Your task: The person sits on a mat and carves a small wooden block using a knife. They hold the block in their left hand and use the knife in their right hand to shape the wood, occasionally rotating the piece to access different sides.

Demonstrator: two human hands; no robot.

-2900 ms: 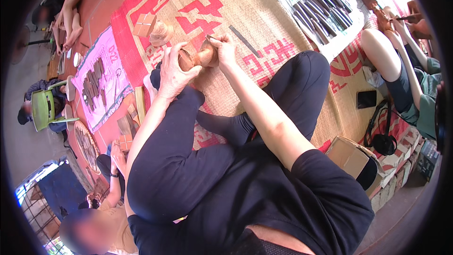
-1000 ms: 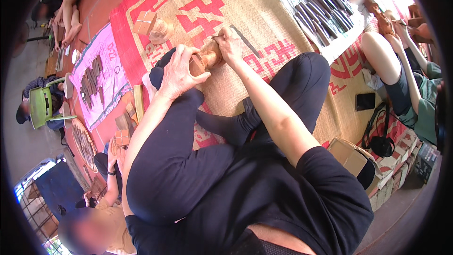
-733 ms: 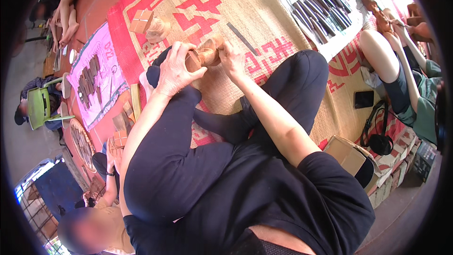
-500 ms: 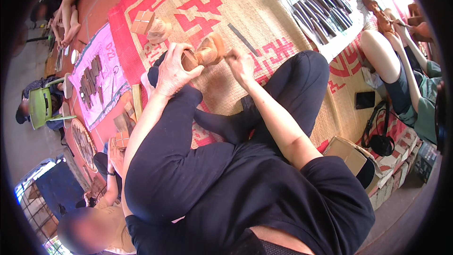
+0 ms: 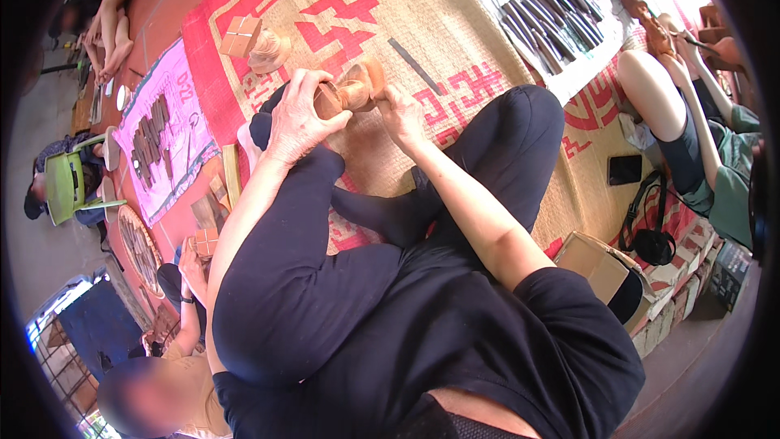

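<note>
A light brown wooden carving (image 5: 355, 91) with rounded, stepped forms lies tilted between my hands, above the woven mat. My left hand (image 5: 299, 120) is wrapped around its flat, disc-like base end, thumb on the near side and fingers over the far side. Against the right side of the carving, my right hand (image 5: 401, 119) is closed with fingers pinched together. Whatever those fingers hold, if anything, is hidden. Beyond my left hand stand a second pale wooden carving (image 5: 269, 52) and a wooden block (image 5: 241, 36) with crossing light lines. A flat dark strip (image 5: 414, 67) lies farther off on the mat.
Dark-handled tools (image 5: 540, 24) lie in rows on a white cloth at the far right. A pink cloth (image 5: 166, 130) at left carries more tools. Rightward, a person holds a wooden figure (image 5: 654, 32); a phone (image 5: 625, 170) and a cardboard box (image 5: 597, 272) are nearer me.
My right hand has moved slightly left and is now against the carving. My left hand keeps its grip on the base; the carving stays in nearly the same place.
</note>
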